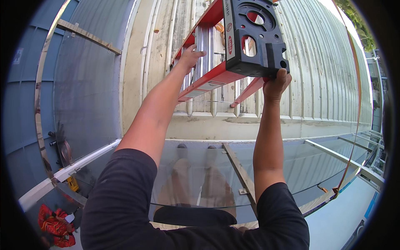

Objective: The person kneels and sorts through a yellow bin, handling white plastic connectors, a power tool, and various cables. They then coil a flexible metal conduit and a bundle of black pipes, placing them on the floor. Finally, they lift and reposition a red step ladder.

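A red stepladder (208,85) with metal steps and a black top cap (260,39) stands tilted in front of me, its top toward me and to the right. My left hand (191,58) is closed around a metal step, thumb lying across it; its fingertips are mostly hidden. Under the near right corner of the black cap, my right hand (277,85) grips the edge with its thumb pressed up against it. Both arms reach forward.
A pale ribbed metal roof (325,79) spreads beyond the ladder. Below my arms lies a glass panel (191,175), with legs visible through it. A metal rail (40,108) curves at left. An orange strap (357,91) hangs at right. A person in red (56,225) is lower left.
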### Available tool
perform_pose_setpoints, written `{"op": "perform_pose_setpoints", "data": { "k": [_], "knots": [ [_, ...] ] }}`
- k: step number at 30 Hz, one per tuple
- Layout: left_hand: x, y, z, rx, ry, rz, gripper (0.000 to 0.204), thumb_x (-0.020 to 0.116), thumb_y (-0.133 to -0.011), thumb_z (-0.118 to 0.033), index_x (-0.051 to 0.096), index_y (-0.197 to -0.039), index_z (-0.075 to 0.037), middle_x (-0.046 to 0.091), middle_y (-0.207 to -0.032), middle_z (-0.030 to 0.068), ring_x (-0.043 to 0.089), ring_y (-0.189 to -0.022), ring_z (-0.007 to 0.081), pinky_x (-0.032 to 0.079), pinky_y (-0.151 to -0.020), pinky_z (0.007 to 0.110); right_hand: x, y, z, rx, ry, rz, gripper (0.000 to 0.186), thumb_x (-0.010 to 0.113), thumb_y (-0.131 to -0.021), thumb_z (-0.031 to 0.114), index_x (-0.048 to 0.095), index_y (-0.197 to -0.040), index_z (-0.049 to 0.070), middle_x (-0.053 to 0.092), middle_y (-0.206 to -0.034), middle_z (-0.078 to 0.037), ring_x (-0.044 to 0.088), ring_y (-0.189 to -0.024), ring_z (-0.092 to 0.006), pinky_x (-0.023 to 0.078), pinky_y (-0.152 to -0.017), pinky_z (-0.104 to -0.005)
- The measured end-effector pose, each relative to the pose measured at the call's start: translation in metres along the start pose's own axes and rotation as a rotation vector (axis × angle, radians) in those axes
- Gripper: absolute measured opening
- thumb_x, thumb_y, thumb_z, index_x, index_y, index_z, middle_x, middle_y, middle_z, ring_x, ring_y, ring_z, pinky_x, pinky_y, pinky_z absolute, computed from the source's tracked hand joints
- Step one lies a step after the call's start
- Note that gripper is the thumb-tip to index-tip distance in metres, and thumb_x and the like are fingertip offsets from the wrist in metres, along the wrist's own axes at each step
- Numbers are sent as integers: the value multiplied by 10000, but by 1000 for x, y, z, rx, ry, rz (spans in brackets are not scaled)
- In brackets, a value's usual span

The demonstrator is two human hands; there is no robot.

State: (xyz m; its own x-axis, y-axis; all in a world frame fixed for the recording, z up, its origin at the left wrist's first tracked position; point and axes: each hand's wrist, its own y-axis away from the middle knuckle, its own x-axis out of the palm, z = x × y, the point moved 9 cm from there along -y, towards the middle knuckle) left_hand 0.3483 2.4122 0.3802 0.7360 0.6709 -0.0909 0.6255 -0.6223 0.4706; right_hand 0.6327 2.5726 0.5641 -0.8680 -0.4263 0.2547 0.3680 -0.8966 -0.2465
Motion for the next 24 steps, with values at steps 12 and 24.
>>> {"op": "perform_pose_setpoints", "data": {
  "k": [12, 24],
  "knots": [
    [-166, 433, 8, -324, -758, 444, 571, 707, -932, -392, 581, -1366, -43, 677, -1240, 96, 655, -1094, 227, 506, -969, 352, 2, -21, -57, 35, 322, 191, 748, 536, -953, 694, 652, -1129, -24, 641, -954, -28, 542, -879, -131, 440, -797, -301],
    [-183, 615, -6, 160, -1050, -402, 553, 579, -910, -592, 751, -665, -127, 692, -675, 94, 693, -742, 304, 491, -836, 446, 9, 42, 52, 149, 1134, 535, 587, 667, -944, 386, 573, -1378, 3, 679, -1217, -225, 653, -1156, -322, 489, -977, -399]
  ]
}}
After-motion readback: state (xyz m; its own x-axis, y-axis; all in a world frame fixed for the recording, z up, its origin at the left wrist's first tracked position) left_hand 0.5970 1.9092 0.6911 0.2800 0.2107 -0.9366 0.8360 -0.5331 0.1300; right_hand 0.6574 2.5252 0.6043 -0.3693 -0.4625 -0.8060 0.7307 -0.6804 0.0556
